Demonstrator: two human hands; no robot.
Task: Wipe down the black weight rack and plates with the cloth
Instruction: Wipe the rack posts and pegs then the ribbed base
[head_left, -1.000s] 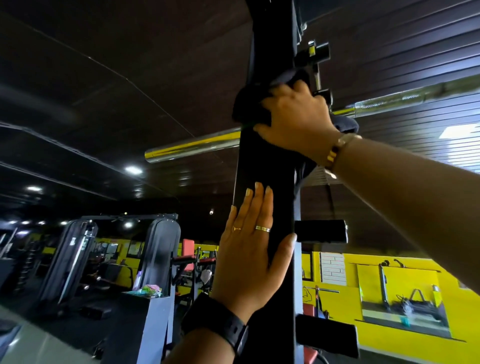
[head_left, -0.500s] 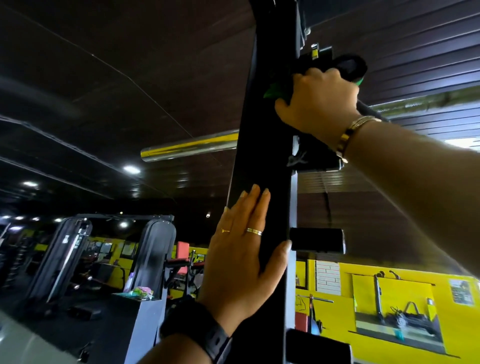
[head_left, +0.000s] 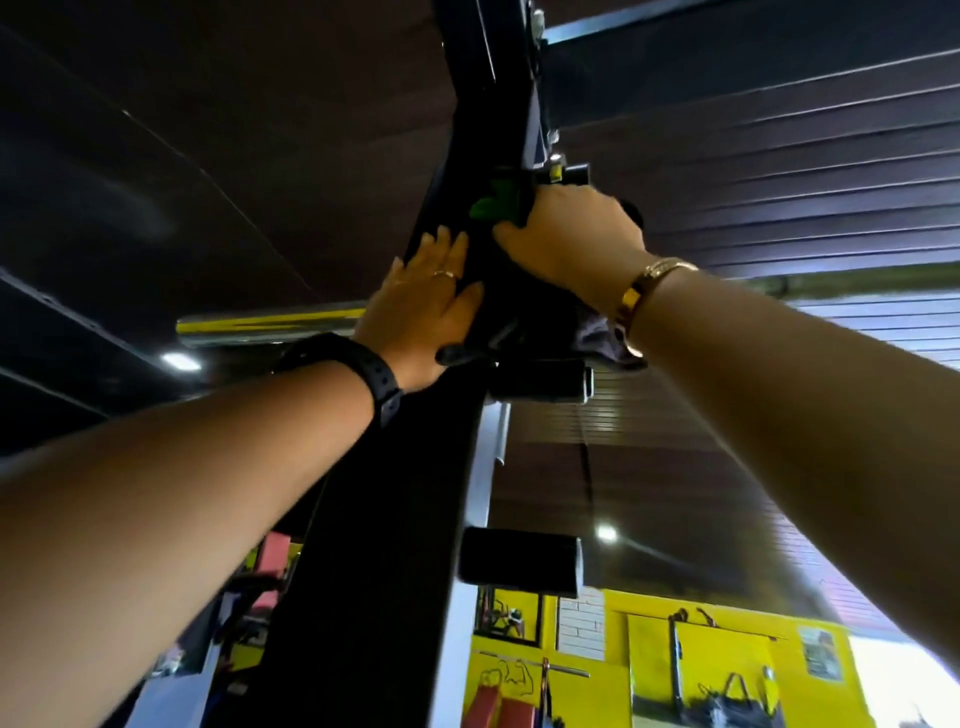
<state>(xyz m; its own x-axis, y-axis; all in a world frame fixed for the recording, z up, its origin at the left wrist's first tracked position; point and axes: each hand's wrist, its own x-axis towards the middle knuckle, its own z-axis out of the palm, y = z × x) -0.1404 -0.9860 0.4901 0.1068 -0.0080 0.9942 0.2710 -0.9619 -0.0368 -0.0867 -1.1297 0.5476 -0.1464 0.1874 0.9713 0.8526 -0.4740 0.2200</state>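
Right hand (head_left: 571, 234), upper centre of the frame, is clenched round the cloth (head_left: 493, 202) and presses it against the upright post of the black weight rack (head_left: 384, 519). A green fold shows past the fingers, and a grey tail hangs below the wrist. Left hand (head_left: 421, 306) lies just beside it, lower left. Its fingers are straight and flat on the post, its thumb is over the edge, and it grasps nothing.

2 bare stubs jut right from the post, an upper peg (head_left: 540, 382) and a lower peg (head_left: 519, 569). No plates are in view.

The cloth looks soft, light and limp. It is best bunched in the palm with the tail tucked in, so it cannot snag a peg. The rack looks like stiff, heavy steel and should take firm pressure.
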